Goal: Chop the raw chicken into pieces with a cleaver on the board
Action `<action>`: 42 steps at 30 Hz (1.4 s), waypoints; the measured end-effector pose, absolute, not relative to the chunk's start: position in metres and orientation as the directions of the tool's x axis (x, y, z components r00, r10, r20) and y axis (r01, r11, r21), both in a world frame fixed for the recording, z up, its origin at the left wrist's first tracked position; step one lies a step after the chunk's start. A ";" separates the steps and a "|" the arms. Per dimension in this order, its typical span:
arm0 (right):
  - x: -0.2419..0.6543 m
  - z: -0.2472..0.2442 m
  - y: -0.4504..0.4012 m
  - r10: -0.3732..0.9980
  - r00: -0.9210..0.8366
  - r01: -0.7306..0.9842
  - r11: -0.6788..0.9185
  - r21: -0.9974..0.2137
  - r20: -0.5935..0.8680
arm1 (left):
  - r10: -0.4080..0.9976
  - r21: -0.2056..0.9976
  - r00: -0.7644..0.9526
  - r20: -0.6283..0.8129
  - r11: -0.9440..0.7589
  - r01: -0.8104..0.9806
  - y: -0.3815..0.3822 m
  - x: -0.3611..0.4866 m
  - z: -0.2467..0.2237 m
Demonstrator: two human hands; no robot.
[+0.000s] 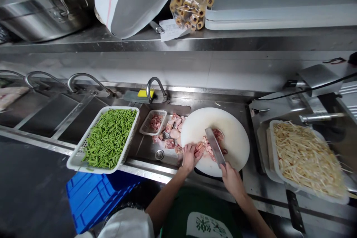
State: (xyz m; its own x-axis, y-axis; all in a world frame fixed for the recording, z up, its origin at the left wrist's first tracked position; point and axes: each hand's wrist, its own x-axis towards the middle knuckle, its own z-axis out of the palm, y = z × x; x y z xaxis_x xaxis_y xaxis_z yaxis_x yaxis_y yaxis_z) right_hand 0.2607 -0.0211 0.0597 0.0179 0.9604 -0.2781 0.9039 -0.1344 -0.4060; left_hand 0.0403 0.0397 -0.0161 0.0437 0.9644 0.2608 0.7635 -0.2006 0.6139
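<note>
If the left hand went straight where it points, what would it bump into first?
Probably the raw meat on the white board, right by the left hand. The knife looks next after that, but depth is hard to judge.

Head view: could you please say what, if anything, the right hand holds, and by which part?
The right hand holds a rectangular, silver metal cleaver by its handle end.
</note>
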 end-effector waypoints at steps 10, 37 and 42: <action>0.216 0.095 0.018 0.980 -0.034 0.957 -0.025 -0.288 -0.198 | 0.872 0.708 0.180 0.456 -0.478 0.520 0.036 0.034 -0.031; 0.182 0.068 0.019 0.925 -0.118 0.978 0.046 -0.201 -0.361 | 0.830 0.695 0.132 0.542 -0.531 0.484 0.020 0.026 -0.029; 0.215 0.057 -0.001 0.915 -0.154 0.965 0.057 -0.257 -0.374 | 0.826 0.701 0.080 0.558 -0.520 0.487 0.020 0.030 -0.031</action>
State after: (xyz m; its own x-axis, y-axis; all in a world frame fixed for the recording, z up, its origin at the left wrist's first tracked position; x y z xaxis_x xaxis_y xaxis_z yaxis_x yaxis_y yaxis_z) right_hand 0.2150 -0.0008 0.0574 -0.1538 0.9147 -0.3737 0.9648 0.0573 -0.2568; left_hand 0.0301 0.0201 -0.0315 0.0801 0.8262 0.5577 0.4874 -0.5205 0.7011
